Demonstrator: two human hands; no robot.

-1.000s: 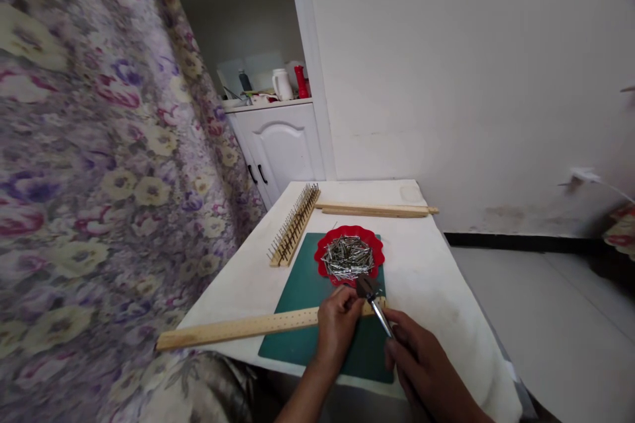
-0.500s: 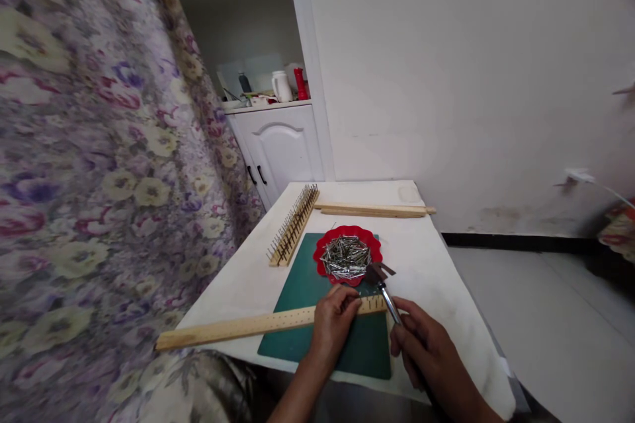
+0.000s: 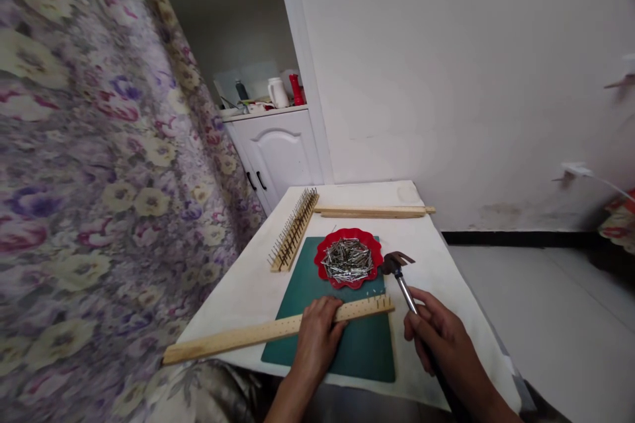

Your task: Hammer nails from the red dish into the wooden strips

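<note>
My left hand (image 3: 319, 336) is wrapped over a long wooden strip (image 3: 238, 338), with its fingers on the far edge and thumb on the near side. Rows of small holes run along the strip, and several nails (image 3: 381, 300) stand up at its right end. In my right hand (image 3: 439, 337) is a claw hammer (image 3: 404, 284), held by the handle with its head raised to the right of the nails. Under the strip lies a green cutting mat (image 3: 357, 360). Just beyond it, a red scalloped dish (image 3: 325, 243) holds a heap of loose nails (image 3: 348, 260).
A board full of upright nails (image 3: 295, 231) lies at the table's left side. Plain wooden strips (image 3: 372, 211) lie across the back of the white-covered table (image 3: 238, 284). A floral curtain (image 3: 99, 178) hangs at left; a white cabinet (image 3: 282, 145) stands behind.
My left hand has moved left from the nails and now grips the strip. The hammer has shifted right, away from the strip's end.
</note>
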